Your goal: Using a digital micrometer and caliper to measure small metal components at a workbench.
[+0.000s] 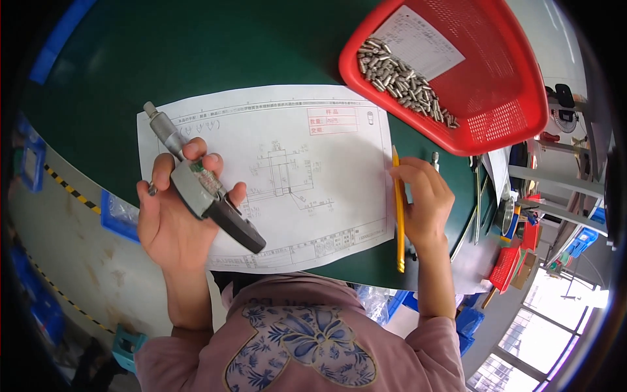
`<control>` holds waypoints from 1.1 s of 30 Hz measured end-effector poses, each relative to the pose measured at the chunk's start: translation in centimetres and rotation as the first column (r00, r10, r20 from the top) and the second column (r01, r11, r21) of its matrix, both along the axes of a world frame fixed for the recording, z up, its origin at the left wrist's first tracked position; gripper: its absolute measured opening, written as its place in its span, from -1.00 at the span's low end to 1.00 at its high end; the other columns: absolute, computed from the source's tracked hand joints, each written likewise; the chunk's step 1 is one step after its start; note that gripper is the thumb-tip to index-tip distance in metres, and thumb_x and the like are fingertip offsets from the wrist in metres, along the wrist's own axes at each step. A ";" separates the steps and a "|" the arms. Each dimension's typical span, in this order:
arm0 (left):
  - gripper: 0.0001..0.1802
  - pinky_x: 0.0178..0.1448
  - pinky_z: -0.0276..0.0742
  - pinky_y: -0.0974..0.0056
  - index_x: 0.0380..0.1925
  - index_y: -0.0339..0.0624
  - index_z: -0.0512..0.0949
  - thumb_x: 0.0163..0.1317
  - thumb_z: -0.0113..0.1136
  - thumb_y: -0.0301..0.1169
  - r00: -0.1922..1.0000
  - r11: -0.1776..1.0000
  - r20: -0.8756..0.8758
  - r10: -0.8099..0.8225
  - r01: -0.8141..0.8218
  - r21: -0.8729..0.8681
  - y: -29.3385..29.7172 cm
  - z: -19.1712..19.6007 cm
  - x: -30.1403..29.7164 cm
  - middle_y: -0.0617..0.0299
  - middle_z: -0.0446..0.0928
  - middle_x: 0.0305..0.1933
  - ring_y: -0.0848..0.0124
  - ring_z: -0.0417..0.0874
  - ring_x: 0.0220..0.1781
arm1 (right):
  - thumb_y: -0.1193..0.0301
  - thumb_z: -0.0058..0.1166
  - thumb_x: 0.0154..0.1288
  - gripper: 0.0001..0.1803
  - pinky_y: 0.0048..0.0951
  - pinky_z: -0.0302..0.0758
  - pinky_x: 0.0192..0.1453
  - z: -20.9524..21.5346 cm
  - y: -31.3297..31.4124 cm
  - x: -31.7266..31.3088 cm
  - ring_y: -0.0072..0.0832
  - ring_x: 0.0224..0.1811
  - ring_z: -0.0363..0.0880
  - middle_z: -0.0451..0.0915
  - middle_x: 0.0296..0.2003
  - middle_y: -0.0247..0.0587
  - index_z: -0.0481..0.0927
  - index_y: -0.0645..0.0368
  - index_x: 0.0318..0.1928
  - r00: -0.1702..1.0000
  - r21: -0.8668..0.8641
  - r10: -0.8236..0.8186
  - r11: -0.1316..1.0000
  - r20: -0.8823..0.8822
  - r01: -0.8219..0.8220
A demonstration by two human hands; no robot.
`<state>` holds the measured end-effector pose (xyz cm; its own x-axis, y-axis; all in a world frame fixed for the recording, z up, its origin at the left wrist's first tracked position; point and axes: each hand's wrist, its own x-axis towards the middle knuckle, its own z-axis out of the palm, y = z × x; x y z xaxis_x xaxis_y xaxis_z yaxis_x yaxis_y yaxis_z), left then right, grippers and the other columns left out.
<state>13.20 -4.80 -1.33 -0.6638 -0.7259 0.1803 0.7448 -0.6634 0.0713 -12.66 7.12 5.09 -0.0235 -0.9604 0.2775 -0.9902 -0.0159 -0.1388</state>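
Micrometer (199, 186), grasped in the left hand (171, 219) above the drawing sheet (307, 176), lies on a diagonal, thimble end up and away past the fingertips, dark frame down toward the wrist; held by fingertips only, it could slip onto the worktop (196, 52). Right of it, the right hand (421, 199) is closed on a yellow pencil (398, 215) running lengthwise along the sheet's edge, near enough to smudge it.

A white paper label (421, 42) lies in the red basket (509, 78); a white drawing sheet (294, 170) covers the table.
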 end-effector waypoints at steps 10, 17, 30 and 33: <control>-0.81 0.16 0.21 0.15 -0.38 -0.19 0.35 0.10 0.07 -0.33 0.898 0.919 0.441 0.000 0.174 -0.354 6.3 4.8 -7.4 0.22 0.16 -0.05 0.29 0.18 0.19 | 0.10 -0.30 0.26 -0.48 -0.47 0.24 0.01 2.5 4.6 3.4 -0.45 -0.13 0.37 0.35 -0.10 -0.11 0.21 0.31 0.01 -0.210 0.163 -0.205 0.966 0.956 -0.201; -0.83 0.03 0.17 0.35 -0.32 -0.09 0.38 0.12 0.05 -0.31 0.775 0.533 0.612 0.159 0.455 -0.714 11.8 7.4 -15.9 0.11 0.10 -0.03 0.32 0.13 0.04 | 0.14 -0.27 0.23 -0.66 -0.44 0.28 -0.07 1.2 8.3 -0.3 -0.47 -0.19 0.34 0.37 -0.25 -0.23 0.32 0.12 -0.17 -0.466 0.216 -0.082 0.946 0.881 0.243; -0.91 -0.28 0.38 0.23 -0.49 -0.22 0.47 -0.07 0.13 -0.51 0.215 -0.082 0.037 0.976 0.517 -0.852 0.2 4.4 -27.8 0.17 0.39 -0.50 0.25 0.47 -0.37 | 0.16 -0.15 0.04 -0.59 -0.47 0.17 -0.69 0.5 14.0 -7.4 -0.46 -0.72 0.25 0.31 -0.34 -0.14 0.31 0.21 -0.19 -0.757 -0.087 0.327 0.936 0.566 0.340; -0.92 -0.28 0.38 0.17 -0.51 -0.22 0.48 -0.10 0.11 -0.52 0.208 -0.202 -0.111 0.972 0.486 -0.850 -0.7 4.5 -27.2 0.17 0.42 -0.48 0.20 0.46 -0.34 | 0.18 -0.19 0.08 -0.62 -0.47 0.20 -0.71 0.9 14.5 -7.0 -0.45 -0.72 0.27 0.29 -0.35 -0.16 0.28 0.21 -0.20 -0.757 -0.121 0.335 0.938 0.561 0.325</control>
<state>-14.01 -5.50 3.19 -0.6441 -0.4765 0.5984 -0.2280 0.8663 0.4444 -19.69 21.65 6.00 -0.4516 -0.8835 -0.1246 0.8234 -0.3590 -0.4395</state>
